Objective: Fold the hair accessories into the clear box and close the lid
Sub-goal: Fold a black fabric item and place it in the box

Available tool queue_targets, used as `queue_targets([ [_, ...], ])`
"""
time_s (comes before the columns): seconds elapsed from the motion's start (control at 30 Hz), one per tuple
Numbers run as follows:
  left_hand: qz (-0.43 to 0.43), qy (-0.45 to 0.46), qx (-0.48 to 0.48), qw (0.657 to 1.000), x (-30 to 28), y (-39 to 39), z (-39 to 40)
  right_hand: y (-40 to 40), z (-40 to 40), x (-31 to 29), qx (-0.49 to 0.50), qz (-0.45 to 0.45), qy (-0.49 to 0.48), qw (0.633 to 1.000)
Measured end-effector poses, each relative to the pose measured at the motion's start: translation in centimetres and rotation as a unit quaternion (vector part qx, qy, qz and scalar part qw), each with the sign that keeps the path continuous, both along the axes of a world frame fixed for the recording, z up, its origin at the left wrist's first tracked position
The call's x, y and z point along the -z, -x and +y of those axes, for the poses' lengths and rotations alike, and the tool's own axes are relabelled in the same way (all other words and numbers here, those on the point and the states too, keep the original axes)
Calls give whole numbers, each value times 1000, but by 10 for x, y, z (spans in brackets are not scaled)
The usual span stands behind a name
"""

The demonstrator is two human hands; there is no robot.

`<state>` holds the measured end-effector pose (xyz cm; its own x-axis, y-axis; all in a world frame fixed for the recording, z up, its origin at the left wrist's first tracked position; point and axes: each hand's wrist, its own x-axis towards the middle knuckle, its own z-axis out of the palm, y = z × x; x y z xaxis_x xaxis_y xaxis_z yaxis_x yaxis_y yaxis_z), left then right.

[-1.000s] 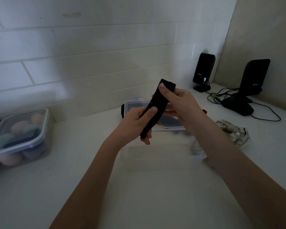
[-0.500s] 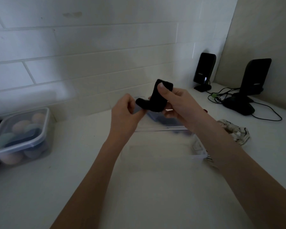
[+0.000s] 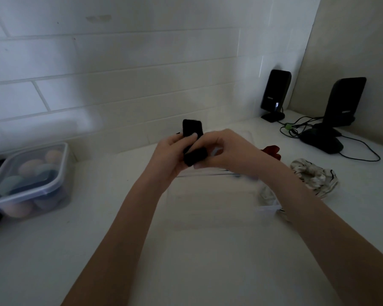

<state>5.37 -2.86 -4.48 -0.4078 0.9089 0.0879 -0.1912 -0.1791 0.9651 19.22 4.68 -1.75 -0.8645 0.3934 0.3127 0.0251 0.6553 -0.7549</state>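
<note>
A black fabric headband point(image 3: 192, 129) is folded into a short bundle, held above the open clear box point(image 3: 210, 195) on the white counter. My left hand point(image 3: 169, 156) grips its left side with the thumb pressed on top. My right hand point(image 3: 227, 151) pinches its lower folded end from the right. Behind my hands, the clear lid point(image 3: 248, 138) is mostly hidden. A cream patterned scrunchie point(image 3: 314, 176) lies right of the box, and a red accessory point(image 3: 271, 150) peeks out behind my right wrist.
A lidded plastic tub of pastel sponges point(image 3: 29, 180) stands at the left. Two black speakers point(image 3: 274, 96) point(image 3: 343, 102) with cables point(image 3: 296, 129) and a black mouse point(image 3: 321, 141) occupy the back right corner. A tiled wall runs behind the counter.
The headband went from a long stretched strip to a compact fold. My left hand moved up to meet the right, and both hands came close together over the box.
</note>
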Motion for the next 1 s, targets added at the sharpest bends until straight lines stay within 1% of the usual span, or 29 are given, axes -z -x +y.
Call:
queue_targets([
  [0.03,1,-8,-1,1000,1,1,-1,1,1,1,-4,-3,-22,1000],
  [0.1,-13,-18,-5,1000,1,2,-3,2,1,2,-5,-2,-34,999],
  [0.17,-2,-20,-8,1000,-1,1,-3,2,4,2,5,15,4,1000],
  [0.27,30,-23,0,999,0,-3,-3,2,7,0,56,53,61,995],
  [0.37,42,-24,10,999,3,-5,-1,3,8,1,102,64,58,991],
  [0.5,68,-23,20,997,4,-6,0,4,9,3,136,69,66,986],
  [0.6,65,-24,25,997,4,-6,0,7,10,4,160,90,67,981],
  [0.67,61,-22,28,997,3,-7,0,8,10,4,178,107,59,976],
  [0.8,65,-16,32,997,1,-9,-2,8,10,5,202,121,9,972],
  [0.87,72,-11,35,997,0,-10,-3,7,11,6,208,129,4,970],
  [0.93,78,-5,42,996,-1,-11,-4,6,14,5,210,121,23,970],
  [1.0,82,3,45,996,-3,-12,-4,4,16,4,204,78,39,975],
])
